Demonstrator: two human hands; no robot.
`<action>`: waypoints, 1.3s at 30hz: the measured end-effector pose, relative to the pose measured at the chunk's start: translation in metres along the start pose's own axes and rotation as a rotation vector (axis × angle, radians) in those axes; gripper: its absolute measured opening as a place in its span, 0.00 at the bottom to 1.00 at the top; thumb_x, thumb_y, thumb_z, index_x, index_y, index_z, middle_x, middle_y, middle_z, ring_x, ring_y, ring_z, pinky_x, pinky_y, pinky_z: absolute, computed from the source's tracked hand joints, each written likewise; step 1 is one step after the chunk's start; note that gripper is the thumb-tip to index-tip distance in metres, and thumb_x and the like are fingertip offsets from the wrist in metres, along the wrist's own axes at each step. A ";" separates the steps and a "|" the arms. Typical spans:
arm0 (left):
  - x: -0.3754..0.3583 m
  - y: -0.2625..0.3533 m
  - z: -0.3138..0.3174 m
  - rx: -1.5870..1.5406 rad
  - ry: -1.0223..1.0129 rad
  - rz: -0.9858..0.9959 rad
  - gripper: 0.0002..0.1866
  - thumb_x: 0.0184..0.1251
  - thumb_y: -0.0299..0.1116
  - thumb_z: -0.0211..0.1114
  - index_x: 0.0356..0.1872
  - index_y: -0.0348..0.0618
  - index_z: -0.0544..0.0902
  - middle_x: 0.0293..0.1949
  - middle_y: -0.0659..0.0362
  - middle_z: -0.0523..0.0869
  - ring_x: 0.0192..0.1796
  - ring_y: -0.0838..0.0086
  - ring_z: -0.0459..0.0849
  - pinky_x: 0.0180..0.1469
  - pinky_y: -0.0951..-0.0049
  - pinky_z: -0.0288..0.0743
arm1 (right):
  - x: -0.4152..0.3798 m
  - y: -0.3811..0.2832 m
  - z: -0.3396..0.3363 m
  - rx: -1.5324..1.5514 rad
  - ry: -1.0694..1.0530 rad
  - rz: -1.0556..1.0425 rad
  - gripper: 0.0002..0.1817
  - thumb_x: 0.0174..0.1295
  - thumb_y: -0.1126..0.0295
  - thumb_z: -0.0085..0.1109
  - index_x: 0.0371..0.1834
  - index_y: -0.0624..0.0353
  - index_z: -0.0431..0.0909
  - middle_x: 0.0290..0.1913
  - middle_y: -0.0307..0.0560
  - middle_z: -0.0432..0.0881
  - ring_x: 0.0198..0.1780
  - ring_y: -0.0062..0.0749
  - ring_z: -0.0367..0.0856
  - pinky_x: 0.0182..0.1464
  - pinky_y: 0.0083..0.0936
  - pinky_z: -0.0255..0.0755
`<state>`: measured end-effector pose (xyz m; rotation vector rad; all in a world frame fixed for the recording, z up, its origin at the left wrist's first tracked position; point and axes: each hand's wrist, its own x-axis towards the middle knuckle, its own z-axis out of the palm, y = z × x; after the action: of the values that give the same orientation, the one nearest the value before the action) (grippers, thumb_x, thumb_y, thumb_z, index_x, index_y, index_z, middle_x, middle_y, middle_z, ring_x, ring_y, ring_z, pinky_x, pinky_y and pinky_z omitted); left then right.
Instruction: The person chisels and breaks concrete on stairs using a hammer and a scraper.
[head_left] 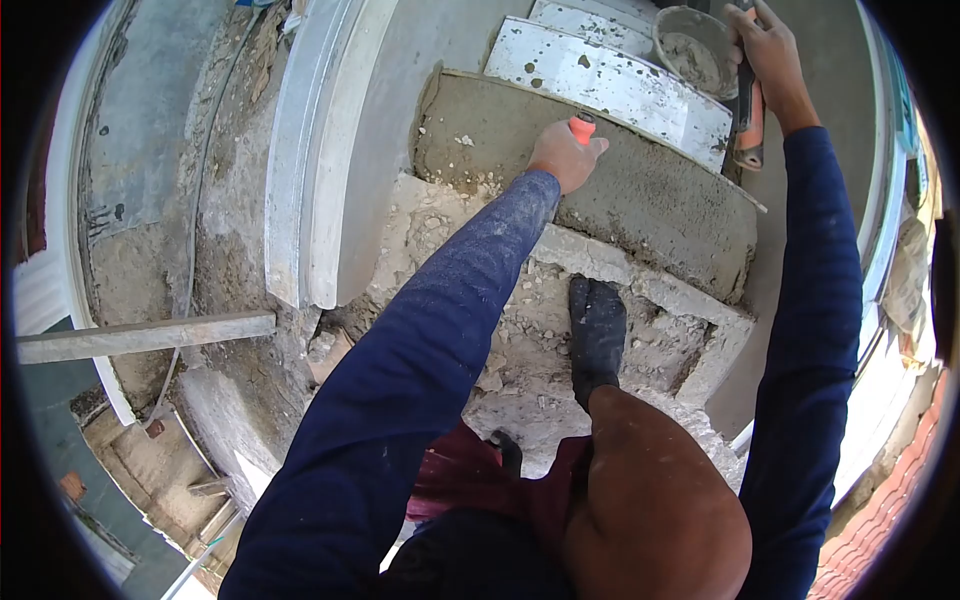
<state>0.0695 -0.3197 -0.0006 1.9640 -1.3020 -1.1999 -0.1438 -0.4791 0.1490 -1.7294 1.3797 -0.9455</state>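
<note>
My left hand (565, 155) grips an orange-handled tool (583, 126) and presses it against the wet grey mortar (620, 185) spread over a step; the tool's blade is hidden by the hand. My right hand (768, 50) reaches to the upper right and holds a second tool with an orange and black handle (748, 115), next to a bucket of mortar (694, 50). Both arms wear dark blue sleeves. My black shoe (597, 335) stands on the rough broken step (520, 330) below.
A white slab (610, 80) lies on the step above the mortar. A white moulded edge (310, 170) runs down the left side. A wooden plank (140, 335) sticks out at left above a drop. Red brick paving (880, 520) shows at lower right.
</note>
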 end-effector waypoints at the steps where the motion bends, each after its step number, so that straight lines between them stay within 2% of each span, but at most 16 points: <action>1: -0.002 0.000 0.001 -0.008 0.002 -0.006 0.24 0.60 0.45 0.74 0.46 0.34 0.83 0.42 0.44 0.88 0.48 0.53 0.88 0.52 0.58 0.80 | 0.006 -0.003 0.000 0.004 0.151 -0.010 0.19 0.66 0.77 0.53 0.60 0.68 0.76 0.29 0.37 0.80 0.24 0.21 0.76 0.26 0.22 0.72; 3: -0.001 -0.005 0.007 0.013 -0.025 -0.003 0.24 0.60 0.46 0.74 0.46 0.34 0.83 0.43 0.44 0.88 0.48 0.53 0.88 0.52 0.58 0.80 | -0.017 0.032 0.013 -0.020 -0.060 0.020 0.24 0.69 0.68 0.59 0.67 0.65 0.73 0.22 0.36 0.74 0.18 0.19 0.72 0.22 0.21 0.69; 6: 0.006 -0.002 -0.008 0.007 -0.097 -0.037 0.25 0.60 0.46 0.75 0.47 0.34 0.83 0.44 0.44 0.88 0.49 0.53 0.87 0.53 0.58 0.80 | -0.079 0.017 0.041 -0.264 -0.709 0.325 0.29 0.67 0.70 0.61 0.71 0.63 0.70 0.22 0.42 0.74 0.19 0.25 0.73 0.23 0.27 0.70; 9: 0.001 -0.002 -0.006 0.009 -0.079 -0.069 0.25 0.60 0.47 0.75 0.47 0.35 0.84 0.45 0.43 0.88 0.49 0.53 0.87 0.53 0.58 0.80 | -0.055 0.026 0.023 -0.311 -0.650 0.192 0.30 0.67 0.72 0.60 0.73 0.65 0.68 0.24 0.37 0.72 0.16 0.22 0.70 0.18 0.25 0.66; 13: 0.006 -0.007 0.002 0.066 -0.056 -0.092 0.24 0.60 0.47 0.75 0.46 0.36 0.84 0.46 0.43 0.88 0.50 0.52 0.87 0.53 0.58 0.80 | 0.004 0.028 -0.010 0.011 -0.102 0.027 0.26 0.71 0.70 0.57 0.71 0.63 0.70 0.22 0.33 0.71 0.18 0.16 0.69 0.19 0.18 0.66; 15: 0.001 -0.006 0.000 0.009 -0.058 -0.090 0.25 0.60 0.47 0.75 0.46 0.35 0.84 0.47 0.43 0.88 0.50 0.51 0.87 0.53 0.57 0.80 | 0.014 0.032 -0.005 0.028 0.003 0.054 0.25 0.71 0.69 0.57 0.71 0.63 0.70 0.22 0.33 0.70 0.19 0.15 0.69 0.20 0.17 0.67; 17: 0.000 0.000 0.000 0.020 -0.077 -0.087 0.25 0.60 0.48 0.75 0.46 0.34 0.84 0.47 0.42 0.88 0.51 0.51 0.87 0.53 0.57 0.80 | -0.008 0.032 0.010 -0.037 -0.089 -0.008 0.25 0.70 0.70 0.57 0.70 0.64 0.71 0.23 0.34 0.73 0.19 0.16 0.70 0.22 0.18 0.69; 18: 0.003 0.000 0.000 0.059 -0.085 -0.091 0.25 0.60 0.48 0.75 0.46 0.34 0.84 0.47 0.42 0.88 0.51 0.51 0.87 0.54 0.57 0.80 | -0.048 0.010 0.027 -0.115 -0.416 0.070 0.26 0.67 0.72 0.60 0.69 0.65 0.71 0.24 0.38 0.76 0.19 0.20 0.71 0.23 0.22 0.70; 20: -0.004 -0.002 -0.002 0.087 -0.094 -0.101 0.25 0.60 0.48 0.76 0.46 0.34 0.84 0.46 0.42 0.88 0.51 0.51 0.87 0.54 0.56 0.80 | -0.071 0.004 0.046 -0.343 -0.700 0.224 0.29 0.63 0.74 0.62 0.70 0.62 0.72 0.35 0.51 0.80 0.20 0.25 0.75 0.20 0.27 0.70; 24: -0.004 -0.001 0.002 0.043 -0.024 -0.021 0.25 0.60 0.50 0.75 0.39 0.33 0.84 0.40 0.43 0.88 0.45 0.51 0.87 0.49 0.57 0.79 | -0.035 0.006 0.019 -0.197 -0.603 0.096 0.28 0.65 0.74 0.62 0.70 0.64 0.72 0.25 0.41 0.76 0.16 0.21 0.70 0.18 0.23 0.65; 26: -0.006 -0.010 0.004 0.035 0.008 -0.017 0.26 0.59 0.51 0.75 0.36 0.32 0.84 0.37 0.43 0.88 0.43 0.50 0.87 0.48 0.57 0.79 | -0.014 0.013 0.011 -0.008 -0.273 -0.002 0.26 0.69 0.72 0.59 0.70 0.64 0.72 0.22 0.34 0.71 0.17 0.18 0.68 0.19 0.20 0.64; 29: -0.007 -0.006 0.007 0.021 0.010 -0.023 0.25 0.59 0.50 0.75 0.36 0.33 0.84 0.37 0.44 0.88 0.42 0.51 0.87 0.47 0.57 0.79 | -0.007 0.030 0.016 0.148 -0.006 0.060 0.26 0.69 0.72 0.58 0.70 0.63 0.72 0.23 0.34 0.72 0.18 0.17 0.68 0.20 0.19 0.65; 31: -0.002 -0.009 0.008 0.018 0.025 -0.010 0.24 0.60 0.49 0.75 0.36 0.33 0.84 0.36 0.45 0.88 0.41 0.52 0.87 0.47 0.57 0.79 | -0.062 0.013 0.033 -0.106 -0.434 0.214 0.28 0.65 0.72 0.61 0.70 0.64 0.72 0.27 0.39 0.77 0.20 0.22 0.74 0.23 0.24 0.70; 33: -0.007 0.001 -0.006 0.015 -0.060 -0.034 0.22 0.60 0.47 0.75 0.39 0.35 0.84 0.39 0.44 0.88 0.45 0.51 0.87 0.49 0.56 0.79 | -0.083 0.016 0.046 -0.306 -0.684 0.279 0.30 0.62 0.71 0.62 0.69 0.67 0.71 0.28 0.50 0.79 0.21 0.30 0.78 0.24 0.31 0.72; 35: -0.016 0.003 -0.010 -0.014 -0.057 -0.014 0.21 0.61 0.46 0.75 0.39 0.36 0.84 0.39 0.44 0.88 0.45 0.49 0.87 0.48 0.55 0.79 | -0.087 0.026 0.044 -0.256 -0.616 0.137 0.31 0.65 0.74 0.61 0.72 0.67 0.67 0.23 0.38 0.73 0.16 0.22 0.70 0.19 0.25 0.65; 39: -0.050 -0.003 -0.012 -0.119 0.079 0.096 0.20 0.61 0.45 0.74 0.35 0.35 0.82 0.34 0.46 0.88 0.39 0.49 0.86 0.44 0.56 0.78 | -0.131 0.007 0.046 0.102 -0.477 0.332 0.29 0.66 0.75 0.60 0.71 0.66 0.68 0.22 0.35 0.73 0.15 0.19 0.69 0.18 0.22 0.63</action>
<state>0.0731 -0.2738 0.0229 1.8251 -1.2415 -1.1158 -0.1273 -0.3477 0.1072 -1.4648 1.2211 -0.3788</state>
